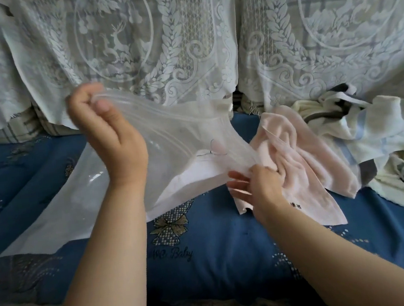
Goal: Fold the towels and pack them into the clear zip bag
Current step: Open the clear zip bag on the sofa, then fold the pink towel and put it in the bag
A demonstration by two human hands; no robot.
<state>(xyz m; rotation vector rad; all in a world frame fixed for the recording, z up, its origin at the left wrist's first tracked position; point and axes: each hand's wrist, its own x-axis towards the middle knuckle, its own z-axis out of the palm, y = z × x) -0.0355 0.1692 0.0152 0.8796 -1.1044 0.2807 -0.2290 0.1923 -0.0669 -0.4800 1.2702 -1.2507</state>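
Clear zip bag (80, 199) holds white towel (196, 176); left hand (108, 135) pinches rim, right hand (257, 184) grips opposite rim.

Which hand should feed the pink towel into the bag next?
Right hand: it already rests on the pink towel beside the bag mouth. Left hand pinches the zip bag rim open.

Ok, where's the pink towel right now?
In the head view, the pink towel lies right of centre on the blue cover, between the clear zip bag and cream towels.
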